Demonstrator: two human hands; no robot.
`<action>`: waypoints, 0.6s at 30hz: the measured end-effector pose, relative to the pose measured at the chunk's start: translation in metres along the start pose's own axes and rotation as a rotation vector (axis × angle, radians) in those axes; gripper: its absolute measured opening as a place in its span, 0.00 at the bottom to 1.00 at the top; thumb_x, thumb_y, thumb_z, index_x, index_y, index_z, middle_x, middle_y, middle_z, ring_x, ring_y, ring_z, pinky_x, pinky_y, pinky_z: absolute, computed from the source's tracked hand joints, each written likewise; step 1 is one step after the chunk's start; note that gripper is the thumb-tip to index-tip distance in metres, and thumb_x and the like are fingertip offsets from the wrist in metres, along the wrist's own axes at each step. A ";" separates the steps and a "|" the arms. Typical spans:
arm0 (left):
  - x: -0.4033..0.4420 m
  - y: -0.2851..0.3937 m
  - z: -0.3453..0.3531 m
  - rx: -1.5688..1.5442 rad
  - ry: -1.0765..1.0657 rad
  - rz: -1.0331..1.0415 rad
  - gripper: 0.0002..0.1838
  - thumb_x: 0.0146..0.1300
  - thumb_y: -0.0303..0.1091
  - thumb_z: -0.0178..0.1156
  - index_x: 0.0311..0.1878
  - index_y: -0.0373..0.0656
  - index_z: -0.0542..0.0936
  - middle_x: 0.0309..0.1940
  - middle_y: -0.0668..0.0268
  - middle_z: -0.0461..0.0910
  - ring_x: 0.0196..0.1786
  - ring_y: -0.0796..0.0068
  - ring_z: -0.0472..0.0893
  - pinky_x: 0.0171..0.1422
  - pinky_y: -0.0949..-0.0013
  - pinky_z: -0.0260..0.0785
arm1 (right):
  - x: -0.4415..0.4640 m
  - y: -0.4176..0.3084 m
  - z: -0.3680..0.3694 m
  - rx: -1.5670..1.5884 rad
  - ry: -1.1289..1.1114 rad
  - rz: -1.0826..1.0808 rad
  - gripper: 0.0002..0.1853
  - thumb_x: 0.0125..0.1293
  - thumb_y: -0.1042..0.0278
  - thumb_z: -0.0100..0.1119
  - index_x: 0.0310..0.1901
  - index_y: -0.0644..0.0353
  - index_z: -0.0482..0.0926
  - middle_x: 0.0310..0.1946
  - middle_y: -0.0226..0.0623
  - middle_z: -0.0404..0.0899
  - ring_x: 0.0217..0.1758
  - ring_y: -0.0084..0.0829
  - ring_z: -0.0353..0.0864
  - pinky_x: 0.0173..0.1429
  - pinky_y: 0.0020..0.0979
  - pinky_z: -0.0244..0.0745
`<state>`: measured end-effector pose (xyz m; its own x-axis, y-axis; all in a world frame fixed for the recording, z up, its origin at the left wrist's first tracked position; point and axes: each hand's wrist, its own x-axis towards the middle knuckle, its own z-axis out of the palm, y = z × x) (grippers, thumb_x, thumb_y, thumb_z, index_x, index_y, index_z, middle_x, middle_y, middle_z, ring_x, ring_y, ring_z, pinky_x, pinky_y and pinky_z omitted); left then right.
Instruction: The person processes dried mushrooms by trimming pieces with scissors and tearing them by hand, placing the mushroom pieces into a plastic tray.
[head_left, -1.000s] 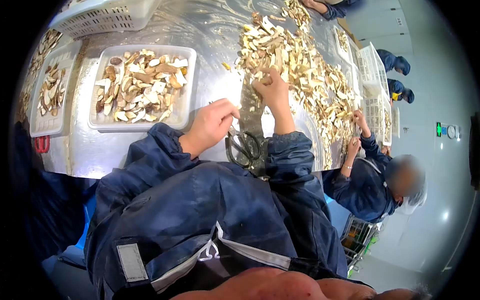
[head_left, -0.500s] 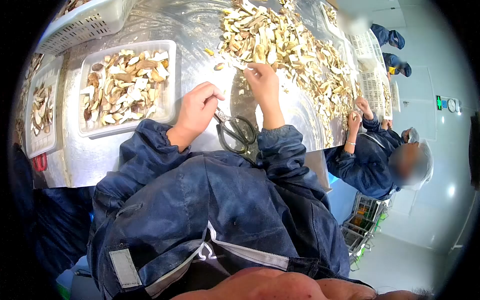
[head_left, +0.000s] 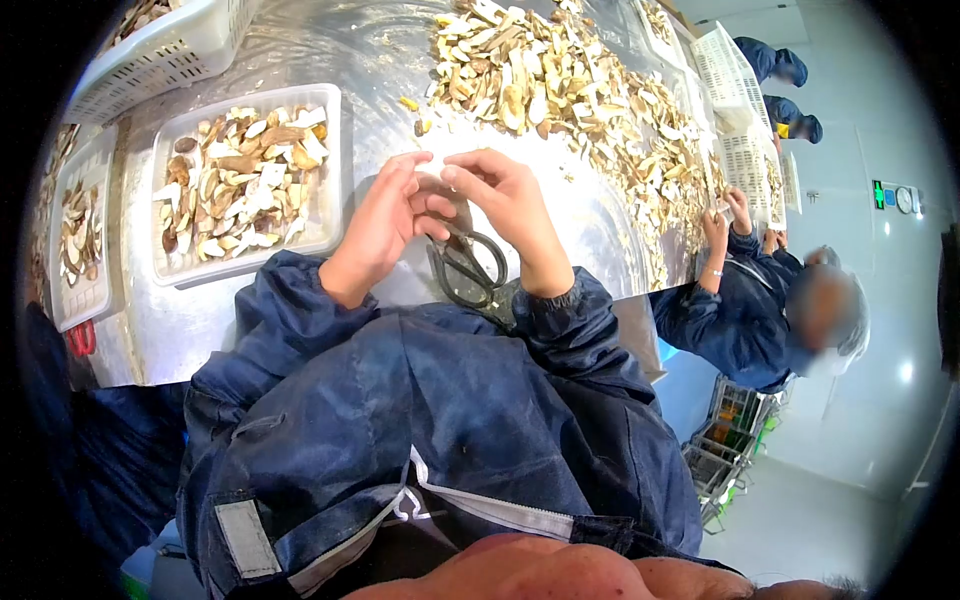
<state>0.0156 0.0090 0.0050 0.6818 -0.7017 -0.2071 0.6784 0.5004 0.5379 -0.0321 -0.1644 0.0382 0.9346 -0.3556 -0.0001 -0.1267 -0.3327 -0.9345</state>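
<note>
My left hand [head_left: 385,220] is held over the table with its fingers apart and curved, nothing plainly gripped. Close by on its right, my right hand [head_left: 508,200] has its thumb and forefinger pinched at a small pale mushroom slice [head_left: 433,168], partly lost in glare between the two hands. Black-handled scissors [head_left: 470,272] lie under the hands near the table edge, their blades mostly hidden. Beyond my hands spreads a big heap of sliced mushrooms [head_left: 570,85]. Left of my left hand stands a clear plastic tray [head_left: 338,170] of mushroom slices.
Another tray [head_left: 95,295] and a white perforated basket [head_left: 165,68] stand to the left. White baskets [head_left: 745,165] line the far right, near a co-worker [head_left: 735,320] handling mushrooms. Red handles [head_left: 80,338] show at the left edge. The metal table [head_left: 190,335] ends at my waist.
My right hand has come back left and toward me from the heap's edge, closing in on my left hand. My left hand's fingers have spread, and it has risen slightly from the scissors.
</note>
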 end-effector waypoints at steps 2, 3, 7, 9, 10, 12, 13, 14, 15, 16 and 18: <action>0.001 0.001 -0.001 0.032 -0.026 -0.057 0.18 0.79 0.42 0.46 0.61 0.38 0.71 0.44 0.60 0.78 0.36 0.74 0.80 0.37 0.72 0.74 | 0.015 0.008 -0.004 -0.157 0.076 -0.108 0.13 0.65 0.62 0.68 0.44 0.63 0.86 0.35 0.40 0.85 0.33 0.29 0.82 0.40 0.31 0.77; 0.004 -0.002 -0.013 0.085 -0.078 -0.075 0.18 0.79 0.41 0.47 0.61 0.38 0.72 0.43 0.61 0.78 0.35 0.75 0.79 0.36 0.73 0.74 | 0.027 0.007 -0.011 -0.370 0.215 -0.184 0.13 0.63 0.62 0.68 0.44 0.61 0.86 0.35 0.42 0.85 0.34 0.35 0.82 0.42 0.34 0.78; 0.003 0.000 -0.015 0.194 -0.109 -0.153 0.13 0.77 0.38 0.50 0.55 0.40 0.75 0.35 0.64 0.78 0.30 0.77 0.76 0.31 0.74 0.67 | 0.076 0.056 -0.033 -0.751 0.505 -0.230 0.16 0.62 0.58 0.68 0.40 0.64 0.83 0.36 0.44 0.81 0.39 0.45 0.81 0.45 0.42 0.75; 0.002 0.003 -0.015 0.221 -0.104 -0.168 0.12 0.76 0.36 0.52 0.54 0.41 0.76 0.33 0.65 0.78 0.29 0.78 0.75 0.31 0.74 0.66 | 0.082 0.062 -0.033 -0.732 0.470 -0.211 0.16 0.62 0.57 0.68 0.38 0.66 0.83 0.33 0.44 0.82 0.37 0.48 0.80 0.46 0.43 0.75; 0.002 0.004 -0.015 0.224 -0.100 -0.169 0.11 0.75 0.36 0.52 0.53 0.41 0.76 0.32 0.65 0.78 0.29 0.78 0.75 0.31 0.74 0.66 | 0.083 0.062 -0.033 -0.740 0.456 -0.177 0.16 0.62 0.58 0.67 0.38 0.66 0.83 0.31 0.44 0.81 0.35 0.46 0.80 0.45 0.42 0.75; 0.000 0.002 -0.015 0.222 -0.086 -0.168 0.11 0.75 0.36 0.53 0.52 0.41 0.76 0.32 0.66 0.78 0.29 0.77 0.75 0.32 0.74 0.66 | 0.072 0.060 -0.031 -0.758 0.424 -0.095 0.15 0.64 0.58 0.65 0.38 0.66 0.84 0.27 0.43 0.80 0.33 0.44 0.80 0.45 0.39 0.75; 0.000 0.002 -0.015 0.223 -0.081 -0.165 0.11 0.74 0.36 0.53 0.52 0.41 0.76 0.32 0.66 0.78 0.29 0.77 0.75 0.32 0.74 0.66 | 0.065 0.054 -0.030 -0.663 0.388 -0.046 0.15 0.65 0.59 0.64 0.38 0.65 0.84 0.26 0.41 0.79 0.31 0.41 0.79 0.43 0.37 0.74; 0.001 0.001 -0.015 0.225 -0.077 -0.163 0.10 0.74 0.35 0.54 0.52 0.41 0.76 0.33 0.66 0.78 0.29 0.77 0.75 0.32 0.74 0.66 | 0.057 0.046 -0.030 -0.568 0.353 0.003 0.14 0.66 0.59 0.63 0.38 0.65 0.85 0.24 0.39 0.79 0.30 0.38 0.78 0.42 0.36 0.73; 0.001 0.000 -0.015 0.225 -0.069 -0.157 0.10 0.74 0.35 0.54 0.52 0.41 0.76 0.33 0.66 0.78 0.29 0.77 0.75 0.32 0.74 0.66 | 0.049 0.042 -0.030 -0.472 0.320 0.051 0.14 0.67 0.60 0.61 0.38 0.64 0.85 0.23 0.37 0.78 0.28 0.35 0.76 0.40 0.34 0.72; 0.002 -0.002 -0.016 0.224 -0.063 -0.149 0.10 0.74 0.35 0.54 0.52 0.41 0.76 0.33 0.66 0.78 0.29 0.77 0.75 0.32 0.73 0.66 | 0.043 0.042 -0.031 -0.316 0.278 0.088 0.14 0.68 0.60 0.60 0.39 0.64 0.85 0.23 0.35 0.77 0.28 0.32 0.75 0.39 0.32 0.70; 0.003 -0.002 -0.016 0.223 -0.053 -0.133 0.10 0.74 0.35 0.55 0.52 0.41 0.76 0.34 0.66 0.78 0.29 0.77 0.75 0.32 0.73 0.66 | 0.032 0.038 -0.031 -0.006 0.191 0.153 0.14 0.70 0.61 0.57 0.39 0.64 0.85 0.23 0.31 0.75 0.27 0.27 0.71 0.36 0.29 0.66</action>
<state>0.0201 0.0142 -0.0100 0.5710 -0.7824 -0.2484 0.6803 0.2817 0.6766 -0.0169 -0.2152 0.0140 0.8246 -0.5610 -0.0734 -0.2642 -0.2671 -0.9268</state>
